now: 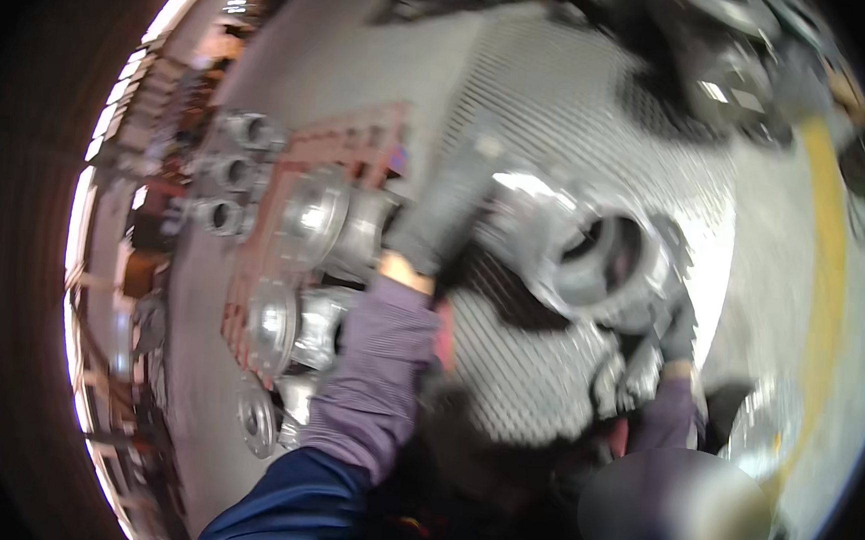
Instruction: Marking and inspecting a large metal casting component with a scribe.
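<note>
1. A pale grey floor (397, 67) spreads across the room.
2. A yellow stripe (825, 217) runs down the floor's right side.
3. A grey metal tread plate (525, 387) covers the middle; white glare brightens its right edge.
4. A bright, window-like band (82, 210) lines the far left, beside blurred brownish clutter (143, 275).
</note>
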`<state>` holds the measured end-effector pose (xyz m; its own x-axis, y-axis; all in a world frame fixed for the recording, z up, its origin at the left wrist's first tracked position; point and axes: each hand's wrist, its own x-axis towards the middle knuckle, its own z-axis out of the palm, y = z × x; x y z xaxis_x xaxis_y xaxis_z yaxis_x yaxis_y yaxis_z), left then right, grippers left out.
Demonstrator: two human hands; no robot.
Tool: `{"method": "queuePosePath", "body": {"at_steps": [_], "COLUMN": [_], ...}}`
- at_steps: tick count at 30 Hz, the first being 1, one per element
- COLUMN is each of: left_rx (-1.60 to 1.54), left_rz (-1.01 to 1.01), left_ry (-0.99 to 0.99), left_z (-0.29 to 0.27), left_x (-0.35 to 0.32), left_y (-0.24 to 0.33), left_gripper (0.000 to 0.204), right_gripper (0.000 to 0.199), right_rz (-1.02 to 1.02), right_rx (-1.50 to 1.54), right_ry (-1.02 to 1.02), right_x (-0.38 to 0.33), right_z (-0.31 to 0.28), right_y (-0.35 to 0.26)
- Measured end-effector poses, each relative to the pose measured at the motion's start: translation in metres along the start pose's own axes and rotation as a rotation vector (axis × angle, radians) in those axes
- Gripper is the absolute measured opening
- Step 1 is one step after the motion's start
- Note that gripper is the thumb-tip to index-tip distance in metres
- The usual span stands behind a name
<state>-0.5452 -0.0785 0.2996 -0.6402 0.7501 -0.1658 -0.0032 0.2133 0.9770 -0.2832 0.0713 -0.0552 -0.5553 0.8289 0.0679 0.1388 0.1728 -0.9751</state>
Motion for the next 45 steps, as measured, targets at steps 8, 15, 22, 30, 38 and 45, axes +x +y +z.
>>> {"method": "queuePosePath", "body": {"at_steps": [8,15,22,30,38,45], "left_rx": [-0.436,-0.789,-0.152,-0.937,-0.564,0.594], "left_rz": [-0.165,-0.319,-0.196,-0.454,-0.465,-0.252], "left_ry": [0.302,0.35,0.225,0.23,0.436,0.568], "left_z": [-0.023,-0.042,-0.064,-0.119,-0.143,-0.144], "left_x": [-0.047,-0.121,-0.161,-0.094,-0.053,-0.045], "left_y": [-0.056,-0.127,-0.203,-0.234,-0.224,-0.234], "left_gripper": [0.043,0.043,0.049,0.048,0.045,0.056], "right_gripper": [0.052,0.035,0.037,0.035,0.023,0.026], "right_rz": [-0.27,-0.338,-0.635,-0.361,-0.398,-0.241], "right_rx": [-0.151,-0.52,-0.846,-0.311,-0.744,-0.669], "right_ry": [-0.284,-0.444,-0.54,-0.499,-0.291,-0.309], "right_x": [0.069,0.099,0.116,0.095,0.003,-0.019], "right_z": [-0.022,0.014,0.061,0.043,0.019,0.001], "right_y": [-0.068,-0.11,-0.126,-0.093,-0.144,-0.151]}}
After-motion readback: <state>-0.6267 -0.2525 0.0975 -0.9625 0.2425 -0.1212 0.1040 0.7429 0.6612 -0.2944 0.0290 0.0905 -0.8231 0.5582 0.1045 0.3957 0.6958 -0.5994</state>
